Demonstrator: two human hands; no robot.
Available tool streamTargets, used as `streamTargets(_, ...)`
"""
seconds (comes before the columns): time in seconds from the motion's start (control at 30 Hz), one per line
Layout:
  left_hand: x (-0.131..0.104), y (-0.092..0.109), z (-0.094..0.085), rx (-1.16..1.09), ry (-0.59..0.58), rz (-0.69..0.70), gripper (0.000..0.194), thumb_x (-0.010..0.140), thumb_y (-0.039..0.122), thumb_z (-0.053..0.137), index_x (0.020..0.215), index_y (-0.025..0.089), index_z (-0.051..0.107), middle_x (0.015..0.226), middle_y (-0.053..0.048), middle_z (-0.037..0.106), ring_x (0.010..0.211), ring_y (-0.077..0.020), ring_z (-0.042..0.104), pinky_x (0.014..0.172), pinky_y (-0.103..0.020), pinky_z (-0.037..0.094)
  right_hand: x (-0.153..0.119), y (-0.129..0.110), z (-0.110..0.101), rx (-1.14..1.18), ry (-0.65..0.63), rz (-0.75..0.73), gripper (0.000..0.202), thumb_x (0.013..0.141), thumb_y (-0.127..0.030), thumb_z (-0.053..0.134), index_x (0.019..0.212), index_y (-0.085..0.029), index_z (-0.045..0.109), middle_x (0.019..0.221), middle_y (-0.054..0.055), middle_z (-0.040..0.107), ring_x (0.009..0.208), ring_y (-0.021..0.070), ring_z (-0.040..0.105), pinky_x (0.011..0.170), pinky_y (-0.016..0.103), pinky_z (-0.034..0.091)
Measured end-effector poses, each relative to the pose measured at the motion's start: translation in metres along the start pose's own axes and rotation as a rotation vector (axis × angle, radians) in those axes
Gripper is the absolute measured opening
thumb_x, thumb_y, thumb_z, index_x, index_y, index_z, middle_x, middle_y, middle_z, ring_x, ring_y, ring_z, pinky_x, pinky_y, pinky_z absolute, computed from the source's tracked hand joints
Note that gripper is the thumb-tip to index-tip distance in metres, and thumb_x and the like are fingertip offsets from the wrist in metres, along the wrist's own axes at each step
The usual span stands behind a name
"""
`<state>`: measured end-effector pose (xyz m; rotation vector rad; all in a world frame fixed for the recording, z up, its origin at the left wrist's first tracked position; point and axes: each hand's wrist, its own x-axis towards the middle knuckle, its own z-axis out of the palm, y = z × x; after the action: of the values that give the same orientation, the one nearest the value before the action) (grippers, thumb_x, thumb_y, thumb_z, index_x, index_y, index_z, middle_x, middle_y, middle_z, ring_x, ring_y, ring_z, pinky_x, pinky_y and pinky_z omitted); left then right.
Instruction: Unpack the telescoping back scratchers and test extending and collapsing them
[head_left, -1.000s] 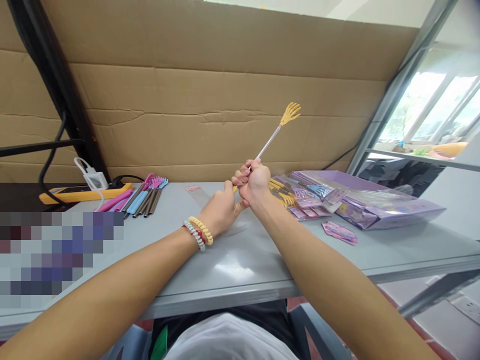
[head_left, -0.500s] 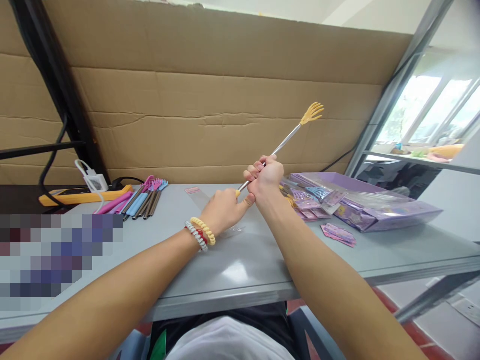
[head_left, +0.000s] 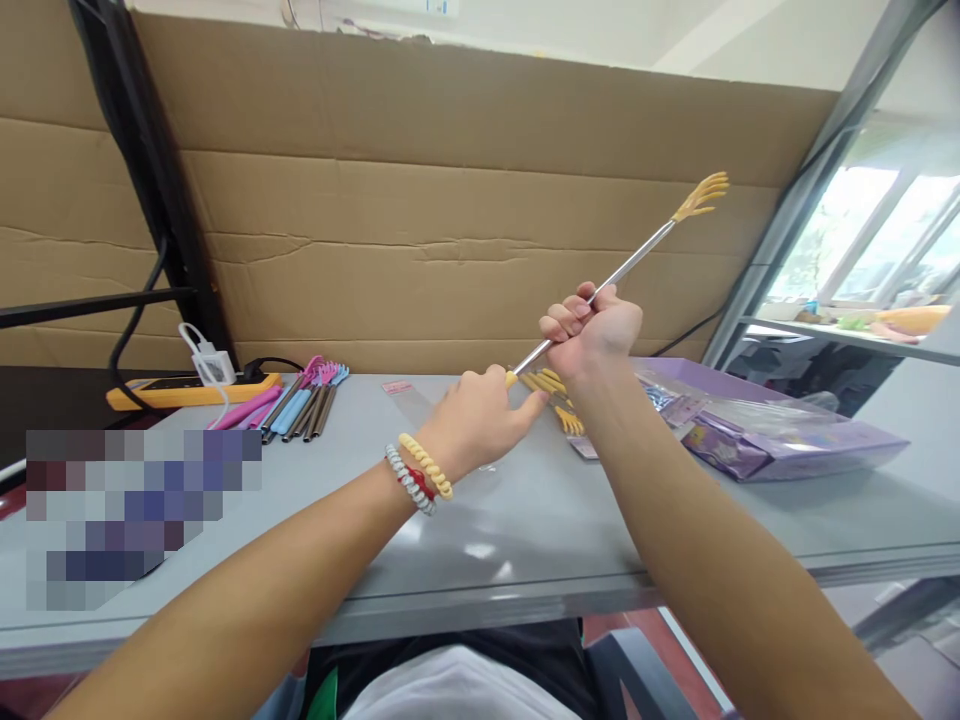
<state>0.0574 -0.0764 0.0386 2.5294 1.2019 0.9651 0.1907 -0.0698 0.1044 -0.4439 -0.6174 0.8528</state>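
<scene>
A yellow back scratcher (head_left: 634, 258) with a silver metal rod slants up to the right over the table, its hand-shaped head at the top. My left hand (head_left: 484, 415) is closed round its yellow lower end; most of that end is hidden in the palm. Higher up, my right hand (head_left: 596, 335) has its fingers wrapped round the metal rod. Behind and below my right hand lie several yellow back scratchers (head_left: 570, 415), partly covered by the wrist. A clear plastic sleeve with a pink label (head_left: 397, 387) lies flat behind my left hand.
Pink, blue and brown back scratchers (head_left: 304, 400) lie at the left, by a yellow power strip (head_left: 165, 392) with a white charger. A purple box (head_left: 795, 455) with plastic packaging stands at the right. Cardboard (head_left: 465, 210) rises behind the grey table (head_left: 465, 560).
My right hand has moved up and right, farther from my left hand. The back scratcher's head reaches farther out, with more metal rod showing. The camera view has shifted slightly.
</scene>
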Motion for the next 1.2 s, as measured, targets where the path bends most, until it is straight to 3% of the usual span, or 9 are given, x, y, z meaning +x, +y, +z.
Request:
streamTargets(0.13, 0.003, -0.019, 0.002, 0.028, -0.018, -0.003, 0.036, 0.092, 0.050, 0.026, 0.082, 0.021, 0.045, 0.070, -0.006, 0.059, 0.063, -0.0232, 0.057, 0.053, -0.029, 0.030, -0.003, 0.014, -0.014, -0.123, -0.150, 0.044, 0.033, 0.094, -0.041, 0.030, 0.071, -0.020, 0.042, 0.050, -0.004, 0.045, 0.041, 0.0091, 0.045, 0.044, 0.024, 0.041)
streamTargets(0.23, 0.010, -0.035, 0.000, 0.076, -0.070, 0.070, 0.029, 0.095, 0.039, 0.022, 0.093, 0.022, 0.045, 0.068, -0.005, 0.060, 0.063, -0.0237, 0.058, 0.056, -0.030, 0.032, -0.003, 0.028, -0.034, -0.281, -0.272, 0.068, 0.026, 0.084, -0.044, 0.054, 0.076, -0.020, 0.048, 0.063, -0.001, 0.059, 0.058, 0.0142, 0.060, 0.057, 0.030, 0.050)
streamTargets(0.33, 0.016, -0.047, -0.003, 0.191, -0.110, 0.137, 0.026, 0.094, 0.036, 0.025, 0.097, 0.023, 0.047, 0.071, -0.004, 0.061, 0.067, -0.0243, 0.060, 0.060, -0.030, 0.035, -0.001, 0.038, -0.057, -0.429, -0.367, 0.048, 0.029, 0.068, -0.040, 0.072, 0.073, -0.018, 0.053, 0.067, -0.001, 0.063, 0.057, 0.0136, 0.060, 0.052, 0.027, 0.048)
streamTargets(0.4, 0.018, -0.057, -0.004, 0.261, -0.099, 0.183, 0.026, 0.093, 0.036, 0.029, 0.098, 0.023, 0.050, 0.079, -0.006, 0.063, 0.072, -0.0243, 0.060, 0.062, -0.030, 0.036, 0.000, 0.041, -0.072, -0.519, -0.435, 0.057, 0.031, 0.063, -0.041, 0.075, 0.071, -0.017, 0.057, 0.064, -0.001, 0.063, 0.050, 0.0119, 0.057, 0.046, 0.025, 0.044)
streamTargets(0.57, 0.017, -0.090, 0.003, 0.235, -0.063, 0.227, 0.028, 0.091, 0.036, 0.034, 0.100, 0.024, 0.058, 0.094, -0.005, 0.064, 0.084, -0.0206, 0.059, 0.069, -0.029, 0.038, -0.001, 0.045, -0.090, -0.764, -0.628, 0.156, 0.044, 0.071, -0.056, 0.064, 0.085, -0.014, 0.068, 0.060, 0.002, 0.061, 0.047, 0.0107, 0.053, 0.045, 0.025, 0.041)
streamTargets(0.67, 0.016, -0.104, 0.004, 0.174, -0.082, 0.218, 0.030, 0.090, 0.036, 0.036, 0.100, 0.023, 0.060, 0.095, -0.005, 0.064, 0.087, -0.0195, 0.058, 0.071, -0.028, 0.038, -0.003, 0.052, -0.089, -0.862, -0.620, 0.157, 0.057, 0.073, -0.067, 0.053, 0.083, -0.013, 0.068, 0.055, 0.002, 0.059, 0.043, 0.0100, 0.049, 0.042, 0.024, 0.039)
streamTargets(0.9, 0.011, -0.099, 0.002, 0.102, -0.092, 0.228, 0.030, 0.090, 0.036, 0.036, 0.098, 0.022, 0.061, 0.091, -0.004, 0.064, 0.084, -0.0183, 0.056, 0.071, -0.027, 0.038, 0.000, 0.051, -0.094, -1.128, -0.623, -0.083, 0.058, 0.078, -0.068, 0.044, 0.067, -0.016, 0.066, 0.052, 0.002, 0.056, 0.044, 0.0098, 0.047, 0.045, 0.023, 0.037)
streamTargets(1.2, 0.009, -0.092, 0.003, 0.088, -0.089, 0.266, 0.033, 0.091, 0.035, 0.033, 0.094, 0.020, 0.062, 0.084, -0.004, 0.064, 0.082, -0.0187, 0.056, 0.074, -0.029, 0.039, 0.001, 0.045, -0.092, -1.237, -0.644, -0.133, 0.056, 0.083, -0.063, 0.039, 0.069, -0.016, 0.064, 0.054, 0.001, 0.055, 0.045, 0.0103, 0.046, 0.046, 0.025, 0.035)
